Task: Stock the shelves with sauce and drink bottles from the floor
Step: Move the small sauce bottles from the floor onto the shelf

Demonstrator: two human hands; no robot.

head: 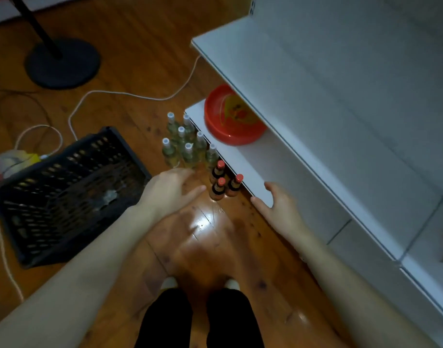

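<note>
1. Head view looks down on my two bare hands above the wooden floor (pixel 202 234), in front of the white shelves.
2. My left hand (pixel 169 188) holds nothing. Its fingers are loose and slightly spread, reaching towards the bottles.
3. Just beside its fingertips stand three sauce bottles (pixel 218 190) with red caps. They are upright on the floor, close against the front edge of the lower shelf (pixel 243 167).
4. My right hand (pixel 278 204) is also empty, spread wide at the near end of that front edge. I cannot tell whether it touches the edge or only hangs over it.
5. Seven clear drink bottles (pixel 189 154) with white caps stand in a cluster on the floor just beyond the sauce bottles, by the far front corner of the lower shelf.
6. A red dish (pixel 230 126) sits towards the far end of the lower shelf, partly under the upper shelf (pixel 290 84).
7. A black crate (pixel 64 184) sits on the floor to my left, apart from the shelves.
8. I judge the stocking barely begun: no bottle shows on either shelf in view, and all ten bottles I can count are on the floor.
9. The likely next step is for my left hand to close round one of the sauce bottles and lift it onto the lower shelf.
</note>
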